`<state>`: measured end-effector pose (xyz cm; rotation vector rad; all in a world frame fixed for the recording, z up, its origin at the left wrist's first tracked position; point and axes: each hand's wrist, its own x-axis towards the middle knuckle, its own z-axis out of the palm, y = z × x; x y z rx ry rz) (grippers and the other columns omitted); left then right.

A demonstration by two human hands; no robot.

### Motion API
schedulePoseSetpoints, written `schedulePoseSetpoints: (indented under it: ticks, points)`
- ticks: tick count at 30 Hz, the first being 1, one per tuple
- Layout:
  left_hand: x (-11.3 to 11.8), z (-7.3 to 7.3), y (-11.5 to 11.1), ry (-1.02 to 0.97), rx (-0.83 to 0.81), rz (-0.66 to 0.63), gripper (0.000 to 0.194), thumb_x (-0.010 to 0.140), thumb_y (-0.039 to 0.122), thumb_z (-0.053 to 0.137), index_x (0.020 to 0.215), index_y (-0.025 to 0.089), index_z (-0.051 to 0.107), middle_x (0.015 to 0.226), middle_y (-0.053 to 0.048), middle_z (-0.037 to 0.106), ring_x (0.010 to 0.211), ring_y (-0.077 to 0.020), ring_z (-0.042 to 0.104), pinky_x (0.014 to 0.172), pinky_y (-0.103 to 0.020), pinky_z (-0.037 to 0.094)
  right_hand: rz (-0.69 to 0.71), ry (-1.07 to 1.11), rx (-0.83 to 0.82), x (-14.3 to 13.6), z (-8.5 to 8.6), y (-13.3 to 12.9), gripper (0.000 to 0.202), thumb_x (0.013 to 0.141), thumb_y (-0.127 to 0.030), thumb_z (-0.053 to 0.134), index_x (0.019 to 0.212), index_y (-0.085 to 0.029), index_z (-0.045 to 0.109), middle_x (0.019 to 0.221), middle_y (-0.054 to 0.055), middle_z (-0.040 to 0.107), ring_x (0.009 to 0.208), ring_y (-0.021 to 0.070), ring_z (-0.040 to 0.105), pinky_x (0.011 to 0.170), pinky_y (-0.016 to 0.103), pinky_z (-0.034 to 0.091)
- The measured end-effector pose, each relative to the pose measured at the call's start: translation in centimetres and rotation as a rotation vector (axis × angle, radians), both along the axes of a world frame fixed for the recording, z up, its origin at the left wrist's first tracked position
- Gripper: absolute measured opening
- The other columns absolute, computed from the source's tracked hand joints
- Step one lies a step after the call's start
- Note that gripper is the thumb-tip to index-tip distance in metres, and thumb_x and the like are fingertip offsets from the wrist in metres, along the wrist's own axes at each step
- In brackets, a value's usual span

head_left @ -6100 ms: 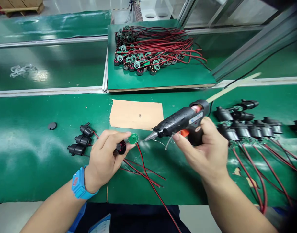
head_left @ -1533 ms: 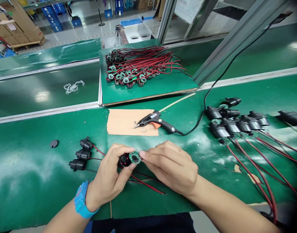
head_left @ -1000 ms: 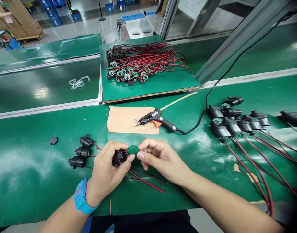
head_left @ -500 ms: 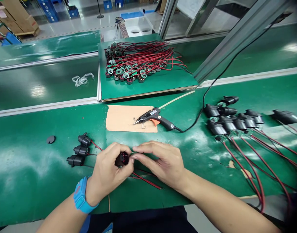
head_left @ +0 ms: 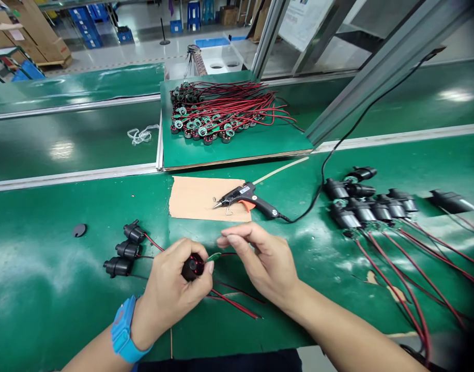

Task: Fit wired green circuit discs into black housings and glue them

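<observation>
My left hand (head_left: 174, 289), with a blue strap on its wrist, is closed around a small black cylindrical motor (head_left: 193, 267). A small green circuit board (head_left: 214, 256) sticks out on the motor's right side, by my left thumb. To the right, my right hand (head_left: 265, 261) is off the board, its thumb and fingertips slightly apart with nothing visible between them. A red wire runs from the board toward the right palm, where it is hidden. Below the hands, red and black wire ends (head_left: 240, 308) lie on the green bench (head_left: 205, 336).
Behind the hands, a glue gun (head_left: 246, 196) rests on cardboard (head_left: 190, 196). Black wired housings (head_left: 124, 250) lie left, near a black disc (head_left: 79, 230); several more housings (head_left: 364, 209) lie right. Wired motors (head_left: 221, 121) cover part of a raised board (head_left: 268, 147).
My right fingertips have come off the green circuit board and moved a little right and up. My left hand keeps hold of the motor. The camera view has tilted slightly upward.
</observation>
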<state>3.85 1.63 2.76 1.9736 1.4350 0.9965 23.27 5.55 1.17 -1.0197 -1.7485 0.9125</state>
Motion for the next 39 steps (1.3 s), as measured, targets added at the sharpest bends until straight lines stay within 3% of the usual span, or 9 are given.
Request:
schedulePoseSetpoints:
  ticks: [7,9,11,13,17,22,31,35,39]
  points:
    - [-0.2,-0.1,-0.2,-0.024,0.073,-0.036,0.012,0.087,0.011,0.063,0.086,0.021,0.056,0.073,0.004,0.057,0.064,-0.0098,0.053,0.060,-0.021,0.041,-0.317,-0.209,0.252,2.9,0.2,3.3,0.038,0.101,-0.026,0.054,0.064,-0.021,0.052,0.056,-0.005,0.052,0.049,0.0086,0.048,0.053,0.024,0.040]
    - [-0.2,-0.1,-0.2,-0.010,0.097,-0.035,0.013,0.087,0.011,0.064,0.088,0.021,0.055,0.074,0.004,0.057,0.065,-0.0100,0.053,0.060,-0.021,0.042,-0.320,-0.271,0.310,3.2,0.2,3.9,0.026,0.097,-0.024,0.060,0.072,-0.021,0.060,0.065,-0.002,0.062,0.059,0.0114,0.057,0.061,0.026,0.044]
    - [-0.2,-0.2,-0.2,0.003,0.115,-0.033,0.013,0.088,0.013,0.065,0.090,0.021,0.055,0.076,0.003,0.057,0.067,-0.0104,0.054,0.062,-0.022,0.044,-0.239,-0.227,0.276,2.9,0.2,3.9,0.006,0.095,-0.022,0.064,0.099,-0.022,0.068,0.092,0.003,0.073,0.085,0.0162,0.067,0.079,0.029,0.051]
    - [-0.2,-0.4,-0.2,0.007,0.112,-0.033,0.016,0.088,0.015,0.067,0.096,0.022,0.054,0.081,0.003,0.058,0.070,-0.0107,0.056,0.065,-0.021,0.046,-0.029,-0.097,0.110,2.1,0.3,3.2,0.023,0.096,-0.024,0.063,0.119,-0.023,0.064,0.111,0.005,0.072,0.101,0.0179,0.068,0.091,0.032,0.053]
    - [-0.5,-0.9,0.0,-0.049,0.055,-0.031,0.032,0.086,0.012,0.066,0.109,0.022,0.046,0.096,-0.001,0.060,0.084,-0.0128,0.063,0.073,-0.023,0.052,0.381,0.091,-0.293,0.6,0.6,1.4,0.021,0.096,-0.031,0.065,0.115,-0.022,0.065,0.097,0.003,0.071,0.087,0.0142,0.068,0.080,0.028,0.056]
    - [-1.3,-1.0,0.7,0.010,0.034,-0.101,0.031,0.089,0.010,0.064,0.114,0.022,0.049,0.110,-0.006,0.061,0.105,-0.0164,0.064,0.088,-0.026,0.055,0.273,0.140,-0.523,0.2,0.3,1.4,0.021,0.099,-0.040,0.059,0.096,-0.019,0.060,0.072,-0.004,0.056,0.055,0.0074,0.049,0.051,0.021,0.042]
    - [-1.1,-1.7,0.9,0.134,0.223,-0.060,0.026,0.092,0.009,0.065,0.114,0.019,0.055,0.113,-0.009,0.065,0.108,-0.0178,0.066,0.093,-0.028,0.057,0.212,0.146,-0.565,-0.2,-0.9,1.5,0.028,0.086,-0.043,0.072,0.098,-0.017,0.074,0.059,-0.006,0.044,0.053,0.0087,0.031,0.050,0.025,0.024]
    - [-1.2,-1.7,0.8,0.156,0.248,-0.056,0.026,0.092,0.013,0.067,0.116,0.018,0.057,0.113,-0.009,0.067,0.108,-0.0179,0.067,0.094,-0.028,0.059,0.111,0.055,-0.419,-0.2,-0.8,1.4,0.023,0.088,-0.040,0.070,0.090,-0.018,0.077,0.057,-0.005,0.048,0.051,0.0090,0.033,0.049,0.026,0.026]
    - [-1.8,-1.5,0.9,0.351,0.303,-0.029,0.030,0.094,0.011,0.062,0.123,0.019,0.060,0.121,-0.011,0.066,0.113,-0.0222,0.067,0.095,-0.034,0.061,0.152,-0.041,-0.294,0.3,-1.0,2.1,0.020,0.093,-0.030,0.064,0.107,-0.020,0.074,0.072,-0.001,0.063,0.061,0.0120,0.052,0.057,0.026,0.041]
